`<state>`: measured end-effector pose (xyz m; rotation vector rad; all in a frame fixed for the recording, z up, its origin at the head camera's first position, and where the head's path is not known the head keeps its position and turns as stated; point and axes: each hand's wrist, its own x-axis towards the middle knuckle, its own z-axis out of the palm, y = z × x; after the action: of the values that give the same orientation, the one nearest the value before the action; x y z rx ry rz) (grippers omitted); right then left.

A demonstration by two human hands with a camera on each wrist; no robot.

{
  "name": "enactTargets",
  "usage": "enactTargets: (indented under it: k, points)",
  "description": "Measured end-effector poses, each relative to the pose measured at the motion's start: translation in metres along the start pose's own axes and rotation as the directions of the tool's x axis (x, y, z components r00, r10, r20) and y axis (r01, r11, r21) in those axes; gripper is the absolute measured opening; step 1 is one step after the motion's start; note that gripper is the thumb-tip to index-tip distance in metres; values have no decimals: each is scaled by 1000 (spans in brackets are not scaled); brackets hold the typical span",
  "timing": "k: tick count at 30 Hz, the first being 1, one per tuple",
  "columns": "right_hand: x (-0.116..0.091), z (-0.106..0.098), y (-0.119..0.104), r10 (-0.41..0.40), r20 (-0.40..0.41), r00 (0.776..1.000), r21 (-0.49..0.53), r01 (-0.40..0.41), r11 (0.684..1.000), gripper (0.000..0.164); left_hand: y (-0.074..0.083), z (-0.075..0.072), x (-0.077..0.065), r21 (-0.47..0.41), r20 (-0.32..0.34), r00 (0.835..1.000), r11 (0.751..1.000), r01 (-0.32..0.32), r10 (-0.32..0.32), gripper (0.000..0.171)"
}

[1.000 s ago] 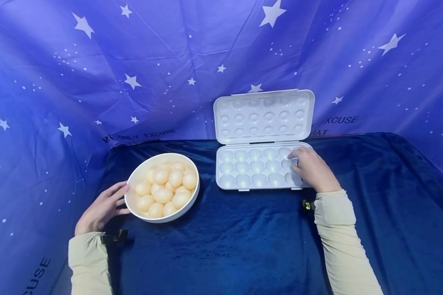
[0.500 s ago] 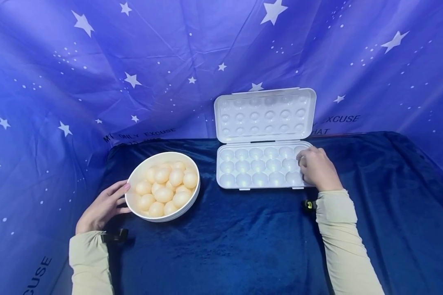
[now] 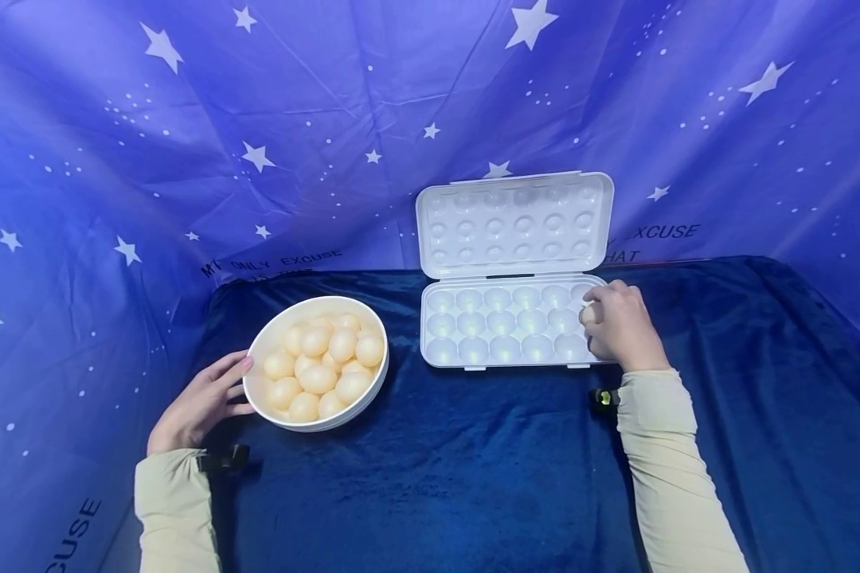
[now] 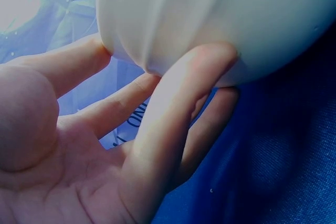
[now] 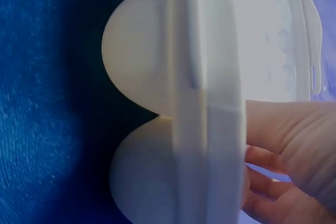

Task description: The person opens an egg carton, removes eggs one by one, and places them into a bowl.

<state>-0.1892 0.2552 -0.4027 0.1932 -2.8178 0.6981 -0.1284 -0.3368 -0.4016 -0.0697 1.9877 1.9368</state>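
A white bowl piled with cream-coloured eggs leans tilted on the left. My left hand supports it, its extended fingers touching the outer wall from the left. To the right lies a white plastic egg carton, its lid standing up at the back and rows of rounded hollows in its base. Over the carton's right-end column, my right hand pinches a pale egg. In the right wrist view the carton's side wall covers much of the fingertips.
Dark blue cloth covers the table under the bowl and carton. A purple-blue curtain with white stars hangs close behind the raised lid and along the left side.
My right hand has shifted right along the carton to its end column, and the pale egg now shows between the fingers. The left hand and bowl stay in place.
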Motion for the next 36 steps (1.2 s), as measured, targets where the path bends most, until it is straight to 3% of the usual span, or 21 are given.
enactTargets:
  k: [6,11,16,27,36]
  points:
    - [0,-4,-9,-36,-84,996,9,36,999,33,-1,1,1,-2,-13,1000,1000,8,-8,15]
    - [-2,-15,-25,-84,-198,977,6,87,996,28,-2,2,1,7,-9,1000,1000,7,-7,16]
    - [-4,-23,-49,-116,-249,961,32,128,991,25,-3,3,2,4,-10,1000,1000,18,-18,17]
    - [13,-17,-108,-140,-191,972,162,172,972,26,3,-3,-1,22,-14,1000,1000,4,-4,16]
    - [5,2,-152,-218,-141,966,266,249,931,28,-1,0,-1,17,-40,999,1000,27,-26,20]
